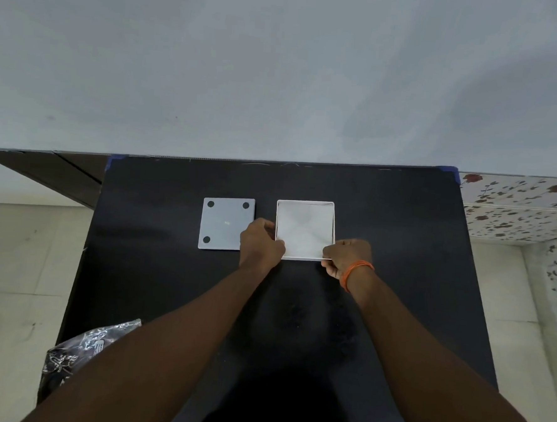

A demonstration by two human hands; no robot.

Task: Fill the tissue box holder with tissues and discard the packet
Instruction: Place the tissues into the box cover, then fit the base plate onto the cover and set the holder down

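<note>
Nearest the person, at the near left corner of the black counter (394, 315), a crinkled dark plastic packet (76, 351) with pale print lies partly hidden under the left forearm. Farther out, both hands meet at the white tissue box holder (334, 220), which sits open side up with white tissues (303, 228) filling it. The left hand (259, 242) curls its fingers against the holder's left wall at the near corner, gripping the rim. The right hand (346, 257), with an orange band (355, 274) on its wrist, pinches the holder's near right corner. Just left of the holder, touching the left hand, lies a flat grey square base plate (226, 224) with round dark pads at its corners. Beyond the holder, the counter ends at a pale wall (279, 64).
</note>
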